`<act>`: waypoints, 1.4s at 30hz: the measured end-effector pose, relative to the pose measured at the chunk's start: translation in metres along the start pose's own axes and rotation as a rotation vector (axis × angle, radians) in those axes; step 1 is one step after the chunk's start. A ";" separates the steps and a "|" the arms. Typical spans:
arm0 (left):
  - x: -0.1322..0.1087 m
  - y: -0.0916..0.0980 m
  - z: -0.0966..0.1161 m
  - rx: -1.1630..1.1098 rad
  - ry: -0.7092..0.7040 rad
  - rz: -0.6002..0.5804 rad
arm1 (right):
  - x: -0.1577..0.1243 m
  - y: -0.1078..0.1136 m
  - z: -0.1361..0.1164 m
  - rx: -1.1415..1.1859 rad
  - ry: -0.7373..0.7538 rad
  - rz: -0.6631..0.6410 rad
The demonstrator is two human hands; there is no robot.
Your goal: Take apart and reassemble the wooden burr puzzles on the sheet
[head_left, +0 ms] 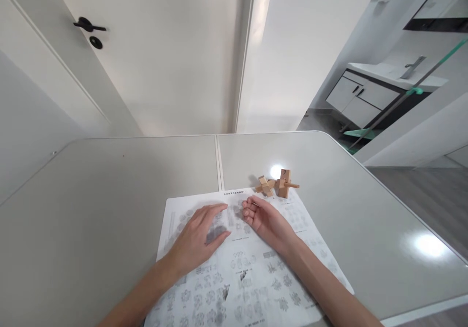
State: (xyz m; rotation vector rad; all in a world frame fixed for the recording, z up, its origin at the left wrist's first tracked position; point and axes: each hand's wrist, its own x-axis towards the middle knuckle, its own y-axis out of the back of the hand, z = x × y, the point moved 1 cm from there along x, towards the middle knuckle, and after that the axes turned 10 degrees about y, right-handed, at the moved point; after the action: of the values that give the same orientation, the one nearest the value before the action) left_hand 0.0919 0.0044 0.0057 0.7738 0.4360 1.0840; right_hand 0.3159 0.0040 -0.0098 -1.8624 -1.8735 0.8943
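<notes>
Left hand (199,234): flat, palm down on sheet (241,278), fingers spread, holding nothing.
Right hand (265,220): resting on sheet, fingers loosely curled, empty.
Puzzle (277,184): wooden, on table (109,205) at sheet's far edge, just beyond right fingertips.

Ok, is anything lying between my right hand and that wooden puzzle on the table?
Nothing visible. The right hand rests loosely curled on the printed sheet, and the wooden puzzle sits just beyond its fingertips at the sheet's far edge, with only bare paper between them.
</notes>
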 end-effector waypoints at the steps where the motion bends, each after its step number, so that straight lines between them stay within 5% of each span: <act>1: 0.000 0.000 -0.001 0.005 -0.024 -0.003 | -0.001 -0.002 -0.001 -0.025 -0.002 -0.030; 7: 0.002 -0.003 -0.004 0.036 -0.131 -0.019 | -0.002 -0.002 -0.004 0.013 0.007 -0.024; 42: 0.002 -0.006 -0.006 0.094 -0.158 -0.027 | -0.002 0.003 0.000 0.096 -0.020 -0.018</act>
State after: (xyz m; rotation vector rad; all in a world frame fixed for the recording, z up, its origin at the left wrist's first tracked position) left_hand 0.0924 0.0065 -0.0024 0.9276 0.3641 0.9743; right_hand 0.3179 0.0020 -0.0112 -1.7832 -1.8224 0.9823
